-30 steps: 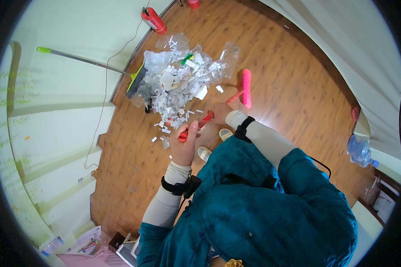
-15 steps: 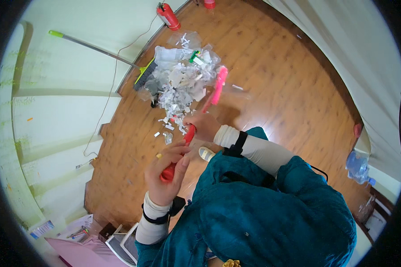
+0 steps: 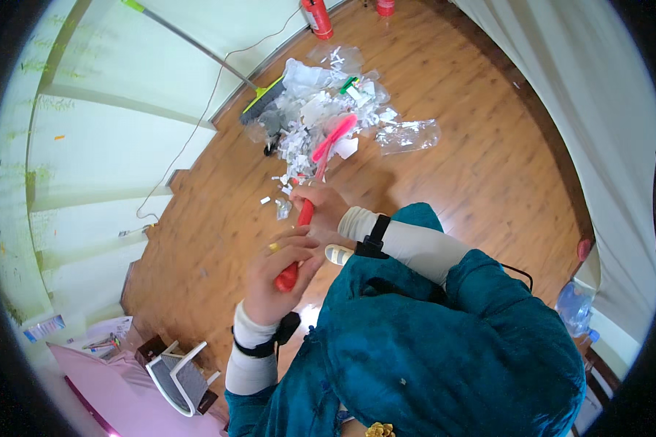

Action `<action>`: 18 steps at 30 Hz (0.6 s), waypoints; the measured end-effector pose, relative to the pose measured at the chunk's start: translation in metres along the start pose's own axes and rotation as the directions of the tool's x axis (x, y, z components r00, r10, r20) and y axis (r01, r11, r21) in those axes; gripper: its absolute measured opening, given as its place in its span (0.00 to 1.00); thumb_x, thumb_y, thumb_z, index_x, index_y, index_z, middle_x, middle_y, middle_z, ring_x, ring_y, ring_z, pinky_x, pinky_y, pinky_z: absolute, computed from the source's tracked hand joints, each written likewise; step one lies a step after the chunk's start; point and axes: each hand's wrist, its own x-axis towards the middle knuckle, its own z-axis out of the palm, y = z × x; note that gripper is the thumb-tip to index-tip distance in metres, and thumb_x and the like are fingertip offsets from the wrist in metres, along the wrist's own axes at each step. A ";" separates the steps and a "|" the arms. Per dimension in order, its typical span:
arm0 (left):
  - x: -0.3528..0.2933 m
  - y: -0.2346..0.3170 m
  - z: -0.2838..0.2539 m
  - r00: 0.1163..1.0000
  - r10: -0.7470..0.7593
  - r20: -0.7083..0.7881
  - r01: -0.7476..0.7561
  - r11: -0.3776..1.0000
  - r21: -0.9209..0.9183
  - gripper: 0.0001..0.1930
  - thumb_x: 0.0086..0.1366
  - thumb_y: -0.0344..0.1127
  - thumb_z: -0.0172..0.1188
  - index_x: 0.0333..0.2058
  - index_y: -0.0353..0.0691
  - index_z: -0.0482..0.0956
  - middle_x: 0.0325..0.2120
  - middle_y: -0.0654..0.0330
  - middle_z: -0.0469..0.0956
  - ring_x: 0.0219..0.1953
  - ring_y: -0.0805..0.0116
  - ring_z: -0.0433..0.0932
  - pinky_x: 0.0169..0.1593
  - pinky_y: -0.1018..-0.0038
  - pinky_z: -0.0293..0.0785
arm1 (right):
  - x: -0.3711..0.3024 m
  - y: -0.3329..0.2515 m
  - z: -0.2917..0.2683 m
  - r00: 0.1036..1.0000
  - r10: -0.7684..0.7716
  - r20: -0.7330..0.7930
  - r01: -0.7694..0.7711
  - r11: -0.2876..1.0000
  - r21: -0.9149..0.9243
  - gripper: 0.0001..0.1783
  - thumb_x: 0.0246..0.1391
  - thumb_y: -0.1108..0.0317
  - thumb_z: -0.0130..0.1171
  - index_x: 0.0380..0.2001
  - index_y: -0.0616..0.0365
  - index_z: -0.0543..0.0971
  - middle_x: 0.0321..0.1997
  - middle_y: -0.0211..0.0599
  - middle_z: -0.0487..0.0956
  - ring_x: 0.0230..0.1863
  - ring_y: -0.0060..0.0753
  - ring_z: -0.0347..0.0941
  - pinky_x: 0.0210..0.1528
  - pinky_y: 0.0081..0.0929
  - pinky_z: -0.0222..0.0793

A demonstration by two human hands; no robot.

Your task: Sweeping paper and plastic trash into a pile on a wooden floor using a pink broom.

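A red-handled broom point(image 3: 305, 213) with a pink head slants away from me, and the head lies over the near right side of a heap of white paper scraps and clear plastic point(image 3: 306, 120). My left hand point(image 3: 275, 280) is closed round the top end of the handle. Farther down, my right hand point(image 3: 326, 210) grips the same handle, its fingers wrapped round it. A clear plastic sheet point(image 3: 410, 136) lies to the right of the heap. Several small white scraps and a crumpled clear piece point(image 3: 283, 209) lie at the heap's near edge.
Another broom point(image 3: 197, 49), grey and green, leans against the wall beside the heap. A fire extinguisher point(image 3: 318, 19) stands at the far wall. A large blue water bottle point(image 3: 574, 309) is at the right. A grey-white chair point(image 3: 180, 379) and a pink-covered table point(image 3: 102, 379) stand at lower left.
The broom's pink head has swung left, from the heap's right edge onto it. The clear plastic sheet now shows right of the heap. My view has turned a little. Both hands keep their grip.
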 end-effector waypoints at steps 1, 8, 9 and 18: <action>-0.009 0.004 -0.015 0.999 -0.035 0.011 0.035 0.997 -0.062 0.06 0.54 0.23 0.66 0.31 0.33 0.79 0.33 0.53 0.81 0.46 0.50 0.80 0.48 0.63 0.74 | 0.002 -0.012 0.007 0.999 -0.042 -0.013 0.041 0.998 -0.054 0.07 0.45 0.73 0.59 0.31 0.54 0.74 0.26 0.37 0.75 0.32 0.44 0.73 0.33 0.37 0.68; -0.077 0.002 -0.105 0.978 -0.199 0.066 0.204 0.975 -0.081 0.06 0.54 0.19 0.64 0.31 0.35 0.79 0.30 0.56 0.82 0.45 0.52 0.81 0.51 0.60 0.71 | -0.009 -0.051 0.085 0.890 0.025 0.456 -0.008 0.999 -0.039 0.06 0.44 0.72 0.58 0.29 0.53 0.77 0.27 0.44 0.76 0.32 0.53 0.74 0.34 0.45 0.67; -0.087 0.001 -0.108 0.972 -0.233 0.023 0.234 0.967 -0.098 0.06 0.53 0.19 0.64 0.31 0.34 0.79 0.28 0.55 0.82 0.42 0.52 0.81 0.50 0.61 0.72 | -0.014 -0.056 0.101 0.880 0.017 0.475 -0.003 1.000 -0.030 0.06 0.44 0.72 0.58 0.29 0.53 0.77 0.27 0.44 0.76 0.32 0.53 0.74 0.34 0.45 0.67; -0.203 -0.043 -0.094 0.825 -0.308 -0.475 -0.066 0.781 -0.621 0.11 0.57 0.31 0.64 0.22 0.31 0.73 0.17 0.57 0.74 0.19 0.68 0.68 0.26 0.73 0.63 | -0.076 -0.069 0.256 0.814 -0.158 0.559 0.039 0.975 0.219 0.03 0.44 0.73 0.55 0.23 0.54 0.78 0.24 0.49 0.77 0.30 0.56 0.75 0.31 0.46 0.68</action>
